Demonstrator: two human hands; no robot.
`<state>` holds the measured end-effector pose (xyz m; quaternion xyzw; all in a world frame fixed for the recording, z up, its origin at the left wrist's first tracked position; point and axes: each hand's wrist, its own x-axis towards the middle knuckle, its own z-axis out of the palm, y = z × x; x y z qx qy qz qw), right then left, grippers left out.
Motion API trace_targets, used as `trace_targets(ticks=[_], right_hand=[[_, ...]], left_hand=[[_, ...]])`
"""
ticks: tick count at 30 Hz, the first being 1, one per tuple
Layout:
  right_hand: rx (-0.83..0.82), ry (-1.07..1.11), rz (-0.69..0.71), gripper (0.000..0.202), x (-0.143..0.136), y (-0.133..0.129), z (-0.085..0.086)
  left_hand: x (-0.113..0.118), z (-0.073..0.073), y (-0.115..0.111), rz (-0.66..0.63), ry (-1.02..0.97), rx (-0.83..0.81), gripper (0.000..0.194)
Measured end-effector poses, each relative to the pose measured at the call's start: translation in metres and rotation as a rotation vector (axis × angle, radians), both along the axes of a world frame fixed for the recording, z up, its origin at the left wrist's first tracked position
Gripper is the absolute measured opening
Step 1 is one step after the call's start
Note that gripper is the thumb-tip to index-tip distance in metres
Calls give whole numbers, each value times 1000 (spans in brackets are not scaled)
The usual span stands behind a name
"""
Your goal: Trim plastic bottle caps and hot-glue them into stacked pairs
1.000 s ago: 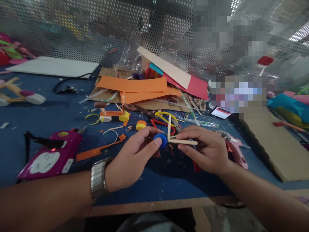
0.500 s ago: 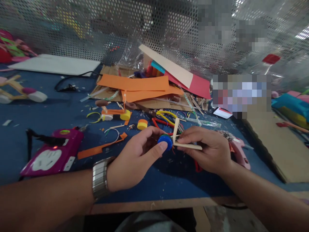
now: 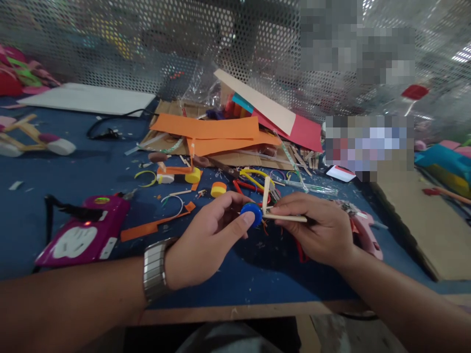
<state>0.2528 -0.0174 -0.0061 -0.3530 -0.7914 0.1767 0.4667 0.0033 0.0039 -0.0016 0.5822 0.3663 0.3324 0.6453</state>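
Note:
My left hand (image 3: 209, 235), with a metal-banded watch (image 3: 155, 268) on its wrist, pinches a blue bottle cap (image 3: 251, 214) between thumb and fingers. Against the cap's right side stands a small frame of wooden sticks (image 3: 294, 217), one lying level and one rising up. My right hand (image 3: 318, 228) grips that stick frame, fingers closed round it. Whether cap and sticks are joined cannot be made out. Behind the hands lie yellow-handled pliers (image 3: 253, 173) and red-handled pliers (image 3: 238, 187), partly hidden. A pink glue gun (image 3: 368, 235) rests just beyond my right hand.
A purple device (image 3: 84, 230) with a lit red light sits at left. Nearby are an orange-yellow cap (image 3: 218, 189) and a small orange-and-yellow model (image 3: 178, 175). Orange paper sheets (image 3: 206, 128) lie on cardboard at the back. A cardboard piece (image 3: 415, 211) covers the right side.
Both hands keep their hold on the cap and sticks. The upright stick tilts slightly leftward, and the level stick lies flatter. The whole view has shifted a little.

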Motion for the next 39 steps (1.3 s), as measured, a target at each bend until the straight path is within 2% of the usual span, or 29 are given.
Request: trace_targets(ticks=[17, 24, 31, 39], right_hand=[[20, -64, -4, 18, 1, -1, 4], [33, -57, 5, 14, 0, -1, 2], [26, -75, 13, 17, 1, -2, 5], [13, -74, 17, 19, 0, -2, 4]], left_hand=[[-1, 1, 0, 20, -3, -14, 34], [1, 3, 0, -18, -40, -34, 38], [1, 3, -1, -23, -34, -29, 33], [0, 3, 0, -15, -26, -24, 38]])
